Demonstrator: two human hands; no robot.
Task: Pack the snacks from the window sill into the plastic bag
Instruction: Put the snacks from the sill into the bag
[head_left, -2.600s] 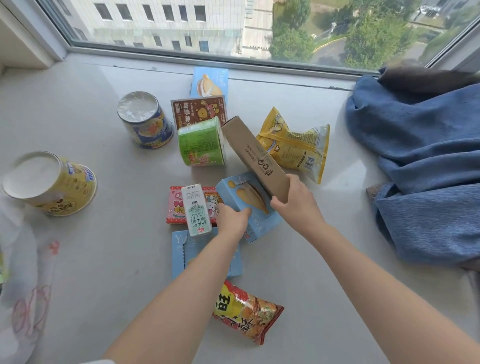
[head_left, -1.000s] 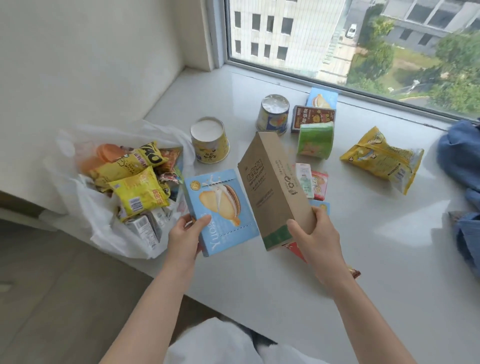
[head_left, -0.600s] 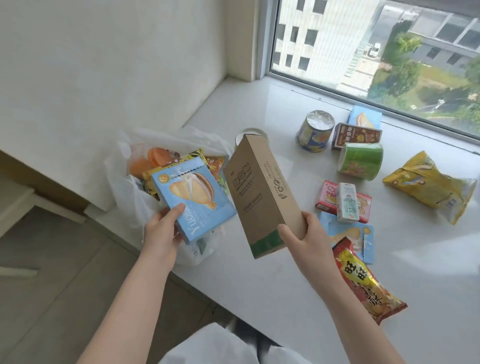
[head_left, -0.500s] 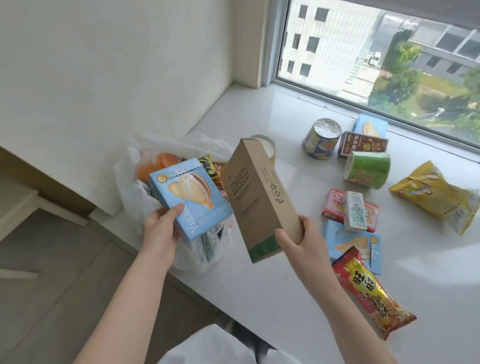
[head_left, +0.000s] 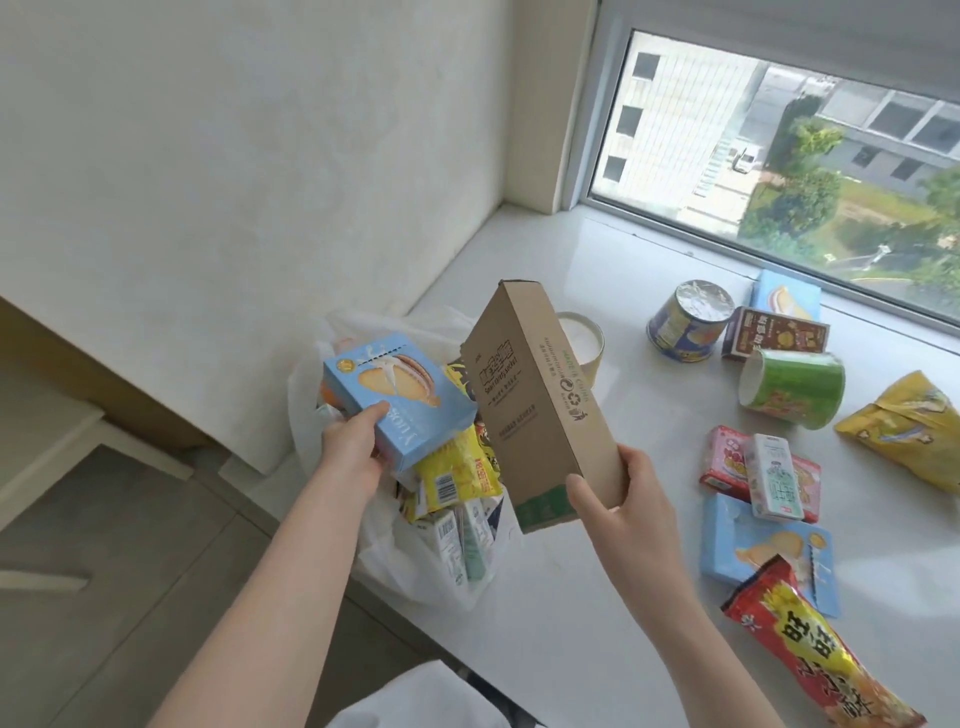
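My left hand (head_left: 353, 451) grips a light blue biscuit box (head_left: 400, 400) right over the mouth of the white plastic bag (head_left: 395, 564), which sits at the sill's left edge and holds yellow packets and small cartons. My right hand (head_left: 621, 509) holds a tall brown cardboard box (head_left: 540, 410) by its lower end, tilted, just right of the bag. On the window sill (head_left: 545, 623) lie a red snack bag (head_left: 815, 654), a second blue box (head_left: 763, 551), a pink box (head_left: 727, 462) with a small white carton (head_left: 774, 478) on it, a green cup (head_left: 789, 389) and a yellow bag (head_left: 914, 431).
Farther back stand a blue tin (head_left: 685, 319), a brown box (head_left: 774, 335), another blue box (head_left: 787, 296) and a white-lidded cup (head_left: 579, 343) partly hidden behind the brown box. The wall closes the left side; the sill's front edge drops to the floor.
Both hands lifted the boxes off the sill and carried them left. The blue box has moved from beside the bag to over its opening; my view turned left with it.
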